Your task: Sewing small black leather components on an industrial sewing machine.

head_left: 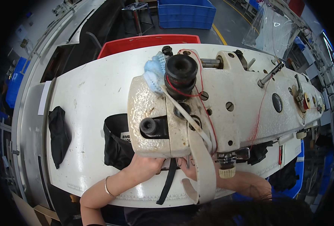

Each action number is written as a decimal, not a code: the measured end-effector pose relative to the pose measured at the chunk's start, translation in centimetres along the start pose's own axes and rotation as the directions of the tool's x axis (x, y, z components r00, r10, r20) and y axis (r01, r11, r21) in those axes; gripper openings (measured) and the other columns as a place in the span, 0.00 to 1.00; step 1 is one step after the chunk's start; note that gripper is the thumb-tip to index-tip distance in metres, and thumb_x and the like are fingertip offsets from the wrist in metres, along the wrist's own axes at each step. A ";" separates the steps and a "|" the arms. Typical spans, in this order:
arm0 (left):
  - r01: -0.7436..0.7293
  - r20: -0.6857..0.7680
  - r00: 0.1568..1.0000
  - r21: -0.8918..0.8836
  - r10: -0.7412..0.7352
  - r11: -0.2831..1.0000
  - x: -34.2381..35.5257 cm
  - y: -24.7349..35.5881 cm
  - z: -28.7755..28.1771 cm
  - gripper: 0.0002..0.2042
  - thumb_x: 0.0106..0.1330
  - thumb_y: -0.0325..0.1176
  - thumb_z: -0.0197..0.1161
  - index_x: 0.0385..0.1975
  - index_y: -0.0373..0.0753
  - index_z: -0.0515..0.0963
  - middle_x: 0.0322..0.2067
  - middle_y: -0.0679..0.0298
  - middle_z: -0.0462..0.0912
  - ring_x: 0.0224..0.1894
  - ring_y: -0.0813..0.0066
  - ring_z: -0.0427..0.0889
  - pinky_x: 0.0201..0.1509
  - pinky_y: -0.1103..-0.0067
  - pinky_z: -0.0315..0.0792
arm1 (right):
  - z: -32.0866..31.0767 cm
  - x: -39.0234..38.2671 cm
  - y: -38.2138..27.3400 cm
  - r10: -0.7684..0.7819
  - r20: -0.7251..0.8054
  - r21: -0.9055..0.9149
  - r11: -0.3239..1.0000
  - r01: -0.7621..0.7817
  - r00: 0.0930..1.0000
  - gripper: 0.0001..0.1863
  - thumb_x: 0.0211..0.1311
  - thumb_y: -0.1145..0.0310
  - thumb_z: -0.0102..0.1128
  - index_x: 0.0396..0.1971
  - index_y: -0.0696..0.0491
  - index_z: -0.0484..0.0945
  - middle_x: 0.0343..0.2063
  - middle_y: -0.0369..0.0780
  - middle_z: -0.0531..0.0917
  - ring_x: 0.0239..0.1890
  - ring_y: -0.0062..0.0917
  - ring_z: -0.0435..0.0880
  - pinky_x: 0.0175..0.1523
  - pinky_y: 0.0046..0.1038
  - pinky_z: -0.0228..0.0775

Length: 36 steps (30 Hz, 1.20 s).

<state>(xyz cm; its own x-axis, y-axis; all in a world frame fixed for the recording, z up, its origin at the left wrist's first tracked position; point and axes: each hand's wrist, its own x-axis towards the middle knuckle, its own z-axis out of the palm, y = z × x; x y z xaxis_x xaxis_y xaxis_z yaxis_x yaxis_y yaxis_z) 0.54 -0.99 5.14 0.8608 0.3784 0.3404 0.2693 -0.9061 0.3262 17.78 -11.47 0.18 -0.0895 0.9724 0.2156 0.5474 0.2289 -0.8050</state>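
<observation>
A black fabric piece (116, 152) with a white label lies bunched on the table, left of the cream sewing machine head (152, 143). My left hand (146, 165) is closed against its near edge, just below the machine head, which hides the fingertips. A narrow black strap (169, 182) hangs toward me between my hands. My right hand (189, 169) sits right of the strap at the needle area; a cream band (204, 169) and the machine cover most of its fingers, so its grip is hidden.
A second black fabric piece (59, 135) lies at the white table's (88, 86) left. Red thread (202, 75) runs over the machine; a light blue cloth (154, 71) is tucked by its knob. Behind stand a red bin (148, 40) and a blue crate (186, 15). More black fabric (283, 177) is at right.
</observation>
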 end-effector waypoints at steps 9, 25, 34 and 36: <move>0.002 -0.017 1.000 0.028 -0.001 1.000 -0.1 -0.4 0.0 0.11 0.42 0.26 0.62 0.29 0.36 0.78 0.28 0.58 0.78 0.33 0.57 0.78 0.39 0.64 0.71 | -2.4 0.8 -1.3 -0.319 0.462 -0.773 0.313 0.552 0.828 0.15 0.52 0.77 0.55 0.43 0.55 0.76 0.45 0.36 0.78 0.49 0.23 0.75 0.54 0.28 0.68; -0.006 -0.053 0.999 0.071 0.009 0.997 0.1 -0.1 0.5 0.14 0.37 0.24 0.61 0.29 0.33 0.78 0.31 0.55 0.76 0.36 0.57 0.76 0.38 0.67 0.72 | -1.7 0.0 1.5 -0.447 0.150 -0.599 0.669 0.441 0.882 0.06 0.32 0.70 0.57 0.17 0.53 0.76 0.28 0.39 0.76 0.32 0.27 0.75 0.33 0.30 0.71; 0.003 0.012 1.000 0.159 -0.005 0.987 -1.8 1.4 -1.4 0.17 0.46 0.26 0.62 0.39 0.31 0.76 0.34 0.61 0.71 0.38 0.65 0.72 0.46 0.72 0.67 | -3.0 1.5 0.6 -0.588 0.146 -0.788 0.418 0.453 0.796 0.08 0.36 0.71 0.57 0.22 0.55 0.76 0.24 0.38 0.75 0.33 0.30 0.76 0.38 0.31 0.70; -0.047 -0.082 0.994 0.254 0.070 0.966 -2.2 1.4 -1.9 0.17 0.47 0.28 0.62 0.39 0.30 0.76 0.32 0.61 0.71 0.36 0.65 0.72 0.45 0.73 0.67 | -3.4 1.4 0.1 -0.575 0.150 -0.784 0.427 0.451 0.805 0.10 0.38 0.72 0.56 0.25 0.57 0.77 0.24 0.38 0.76 0.34 0.30 0.76 0.40 0.31 0.70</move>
<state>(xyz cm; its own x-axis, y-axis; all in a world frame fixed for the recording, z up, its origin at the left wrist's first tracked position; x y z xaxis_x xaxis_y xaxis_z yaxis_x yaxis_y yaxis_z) -1.77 -2.68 6.53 0.8395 0.3279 0.4333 0.3291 -0.9413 0.0747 20.52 -10.24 2.23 -0.5113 0.6577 0.5532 0.8456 0.4999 0.1871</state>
